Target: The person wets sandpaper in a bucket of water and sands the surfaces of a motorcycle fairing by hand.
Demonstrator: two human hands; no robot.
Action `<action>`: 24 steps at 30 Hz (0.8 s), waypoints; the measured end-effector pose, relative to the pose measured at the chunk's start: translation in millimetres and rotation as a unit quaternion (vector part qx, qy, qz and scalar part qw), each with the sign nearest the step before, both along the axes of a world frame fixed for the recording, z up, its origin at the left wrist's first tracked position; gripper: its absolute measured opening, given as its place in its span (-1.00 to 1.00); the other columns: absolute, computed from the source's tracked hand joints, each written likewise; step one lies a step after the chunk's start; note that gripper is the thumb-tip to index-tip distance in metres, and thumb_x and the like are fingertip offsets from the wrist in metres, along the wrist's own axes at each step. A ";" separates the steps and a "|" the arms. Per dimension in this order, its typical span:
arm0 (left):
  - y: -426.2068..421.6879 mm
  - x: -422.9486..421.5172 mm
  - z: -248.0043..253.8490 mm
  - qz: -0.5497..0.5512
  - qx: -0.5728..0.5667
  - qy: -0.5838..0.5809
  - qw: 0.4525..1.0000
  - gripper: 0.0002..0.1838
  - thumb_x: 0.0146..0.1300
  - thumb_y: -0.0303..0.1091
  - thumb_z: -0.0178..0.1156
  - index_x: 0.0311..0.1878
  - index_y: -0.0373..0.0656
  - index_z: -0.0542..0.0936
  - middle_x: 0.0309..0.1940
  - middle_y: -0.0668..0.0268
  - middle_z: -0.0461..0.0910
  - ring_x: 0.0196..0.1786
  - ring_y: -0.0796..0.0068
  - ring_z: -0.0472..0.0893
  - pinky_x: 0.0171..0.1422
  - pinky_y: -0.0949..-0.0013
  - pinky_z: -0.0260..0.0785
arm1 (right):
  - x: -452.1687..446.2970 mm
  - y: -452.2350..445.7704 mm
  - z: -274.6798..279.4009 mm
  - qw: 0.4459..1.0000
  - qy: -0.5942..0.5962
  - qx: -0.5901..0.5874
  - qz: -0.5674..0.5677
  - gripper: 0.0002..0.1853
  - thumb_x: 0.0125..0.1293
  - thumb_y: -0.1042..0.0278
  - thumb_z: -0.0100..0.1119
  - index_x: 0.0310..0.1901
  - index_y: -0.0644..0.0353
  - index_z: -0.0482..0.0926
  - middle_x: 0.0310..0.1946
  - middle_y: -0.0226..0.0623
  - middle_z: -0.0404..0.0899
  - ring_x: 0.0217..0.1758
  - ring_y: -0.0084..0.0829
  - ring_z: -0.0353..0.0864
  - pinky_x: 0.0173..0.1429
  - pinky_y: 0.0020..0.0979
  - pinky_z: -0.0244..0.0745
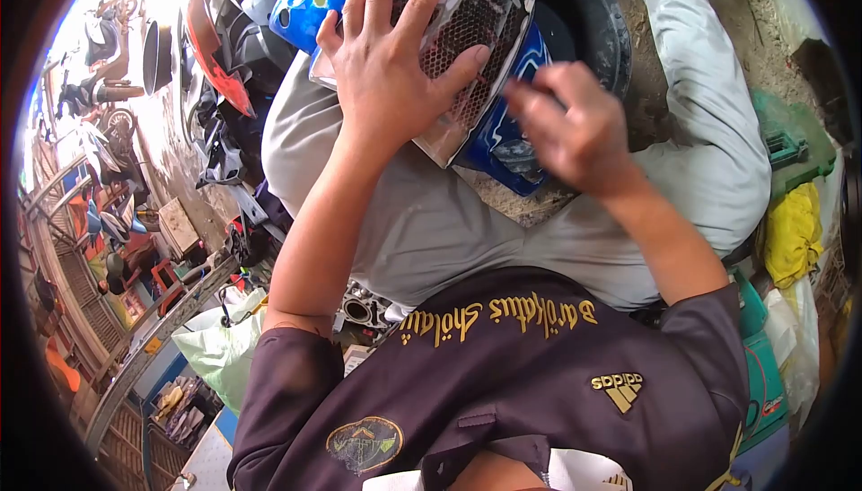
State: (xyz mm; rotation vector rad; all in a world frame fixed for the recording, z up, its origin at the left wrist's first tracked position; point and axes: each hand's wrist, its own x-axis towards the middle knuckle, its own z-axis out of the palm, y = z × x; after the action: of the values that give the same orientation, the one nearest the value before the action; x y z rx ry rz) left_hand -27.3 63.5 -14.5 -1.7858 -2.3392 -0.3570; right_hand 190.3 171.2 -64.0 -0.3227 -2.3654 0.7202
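Steadily, my splayed left grip (384, 74) should brace the mesh panel (460, 30) while my right grip (576, 129) half-curls, its hold too blurred to tell.

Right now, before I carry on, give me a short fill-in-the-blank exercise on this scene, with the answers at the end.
1. The hand spread across the mesh is the ____ one.
2. The glossy shell beside the blurred right hand is mostly ____ in colour.
3. The round tub beyond the shell is ____ in colour.
4. The bundle beside the right leg is bright ____.

Missing words: left; blue; black; yellow.
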 end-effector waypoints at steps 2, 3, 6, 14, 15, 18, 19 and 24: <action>1.2 -0.1 0.7 0.001 0.001 0.000 1.000 -0.10 0.23 0.35 0.42 0.61 0.23 0.52 0.63 0.03 0.37 0.67 -0.06 0.31 0.66 -0.23 0.02 | 1.8 -12.4 -1.9 1.000 -0.002 -0.002 0.022 -0.75 0.21 0.28 0.57 -0.08 0.04 0.83 -0.21 -0.37 0.57 -0.20 -0.28 0.62 -0.21 -0.28 0.62; 0.5 0.6 0.7 0.002 0.000 -0.001 1.000 -0.10 0.23 0.35 0.42 0.61 0.24 0.52 0.63 0.03 0.37 0.67 -0.06 0.32 0.66 -0.23 0.02 | 0.0 -7.5 -2.0 1.000 0.001 -0.003 0.003 -0.74 0.21 0.27 0.57 -0.07 0.06 0.83 -0.20 -0.34 0.58 -0.20 -0.27 0.63 -0.21 -0.28 0.62; -0.4 1.1 0.5 0.004 0.002 0.000 1.000 -0.10 0.23 0.34 0.43 0.61 0.24 0.52 0.62 0.03 0.38 0.67 -0.06 0.32 0.66 -0.23 0.03 | -7.7 23.6 -8.8 0.999 0.024 -0.022 -0.043 -0.70 0.27 0.22 0.55 0.00 0.09 0.84 -0.16 -0.26 0.61 -0.17 -0.26 0.65 -0.16 -0.27 0.63; 3.3 3.8 3.7 0.006 -0.004 0.002 1.000 -0.11 0.22 0.32 0.46 0.60 0.28 0.52 0.63 0.04 0.38 0.67 -0.05 0.33 0.63 -0.26 0.07 | -5.1 12.7 -16.7 0.973 0.061 -0.215 -0.060 -0.70 0.41 0.39 0.46 0.11 0.26 0.69 -0.15 -0.17 0.64 -0.09 -0.25 0.71 0.05 -0.31 0.60; 3.6 4.2 3.3 0.006 -0.002 0.002 1.000 -0.11 0.22 0.33 0.46 0.60 0.28 0.52 0.63 0.05 0.38 0.67 -0.05 0.33 0.62 -0.27 0.08 | -6.0 13.4 -19.8 0.941 0.054 -0.325 -0.072 -0.64 0.40 0.40 0.48 0.15 0.26 0.64 -0.14 -0.19 0.65 -0.07 -0.32 0.71 0.05 -0.32 0.60; 3.0 5.9 3.4 0.010 -0.004 0.004 1.000 -0.11 0.22 0.33 0.46 0.60 0.29 0.52 0.63 0.06 0.38 0.67 -0.05 0.33 0.61 -0.27 0.08 | -4.1 10.3 -23.1 0.847 0.026 -0.524 -0.090 -0.51 0.37 0.41 0.53 0.25 0.27 0.52 -0.17 -0.29 0.63 -0.07 -0.48 0.65 0.04 -0.39 0.57; 3.5 5.7 3.7 0.012 -0.005 0.005 1.000 -0.12 0.23 0.33 0.46 0.60 0.29 0.52 0.63 0.06 0.38 0.67 -0.05 0.33 0.61 -0.28 0.08 | -2.4 7.6 -24.2 0.852 0.015 -0.516 -0.085 -0.50 0.36 0.41 0.54 0.25 0.27 0.52 -0.21 -0.35 0.59 -0.11 -0.53 0.60 0.02 -0.41 0.54; 1.9 5.0 2.2 0.013 0.006 0.009 1.000 -0.13 0.23 0.33 0.46 0.60 0.31 0.52 0.63 0.08 0.38 0.68 -0.04 0.32 0.60 -0.30 0.08 | -2.0 6.1 -28.5 0.865 -0.032 -0.494 -0.080 -0.61 0.36 0.39 0.55 0.10 0.25 0.57 -0.37 -0.52 0.46 -0.30 -0.67 0.42 -0.17 -0.52 0.42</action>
State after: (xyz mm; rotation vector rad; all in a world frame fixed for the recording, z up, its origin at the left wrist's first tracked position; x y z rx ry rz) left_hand -22.3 65.4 -12.3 -1.7453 -2.3403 -0.3486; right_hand 188.4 177.3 -92.5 -0.9574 -1.7898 1.8129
